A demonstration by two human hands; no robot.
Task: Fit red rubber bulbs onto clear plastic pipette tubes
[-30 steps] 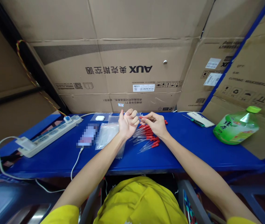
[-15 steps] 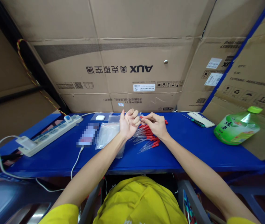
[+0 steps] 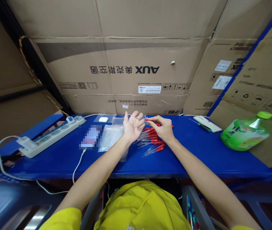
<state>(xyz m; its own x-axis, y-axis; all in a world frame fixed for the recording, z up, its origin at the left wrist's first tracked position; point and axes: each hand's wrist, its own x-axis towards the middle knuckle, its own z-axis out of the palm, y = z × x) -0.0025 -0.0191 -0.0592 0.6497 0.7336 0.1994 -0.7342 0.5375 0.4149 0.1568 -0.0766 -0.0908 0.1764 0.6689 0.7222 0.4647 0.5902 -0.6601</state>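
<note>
My right hand (image 3: 164, 129) pinches a dropper by its red rubber bulb (image 3: 147, 120), and the clear tube points left toward my other hand. My left hand (image 3: 134, 126) is turned palm up beside it, fingers loosely curled and apart; the thin tube seems to pass by its fingertips, though contact is hard to make out. Below and between the hands lies a pile of droppers (image 3: 153, 140) with red bulbs and clear tubes, partly covered by my right hand. Left of the pile, clear plastic bags (image 3: 110, 137) lie flat, partly under my left forearm.
A phone (image 3: 91, 136) on a white cable and a white earbud case (image 3: 103, 119) lie left. A power strip (image 3: 54, 135) runs along the left edge. To the right are a white object (image 3: 209, 124) with a green-handled tool (image 3: 203, 127) and a green bottle (image 3: 244, 134). Cardboard walls (image 3: 136, 25) enclose the blue table.
The fingers of my left hand have loosened and spread apart. My right hand keeps its pinch on the dropper, whose red bulb now shows more. The view has shifted slightly.
</note>
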